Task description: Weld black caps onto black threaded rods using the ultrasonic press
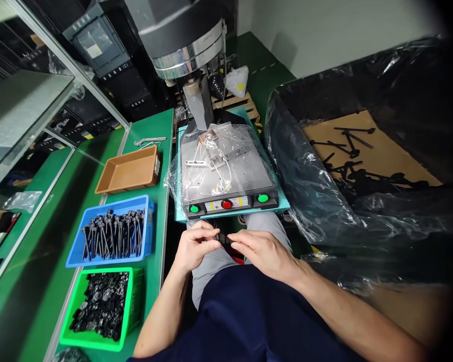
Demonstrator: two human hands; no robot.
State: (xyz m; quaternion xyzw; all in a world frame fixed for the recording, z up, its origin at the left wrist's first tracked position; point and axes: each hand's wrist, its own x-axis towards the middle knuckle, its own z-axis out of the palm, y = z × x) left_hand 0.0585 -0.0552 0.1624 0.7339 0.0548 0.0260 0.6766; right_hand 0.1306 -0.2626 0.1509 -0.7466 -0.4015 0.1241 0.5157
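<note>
Between my two hands, above my lap, is a small black part (222, 238); the fingers cover much of it, so its exact kind does not show. My left hand (195, 247) pinches its left end between thumb and fingers. From the other side, my right hand (263, 249) grips the right end with the fingertips. Just beyond the hands stands a press (245, 176) with a plastic-covered bed and green and red buttons on its front. To the left, a blue bin (149, 231) holds many black rod-like parts with knobbed ends, and a green bin (130, 301) holds small round black parts.
A brown tray (130, 171) and a wrench (151, 140) lie farther back on the green bench (164, 166). At right is a large box lined with black plastic (305, 201), with black rod parts on cardboard (385, 156). The press head (189, 55) overhangs its bed.
</note>
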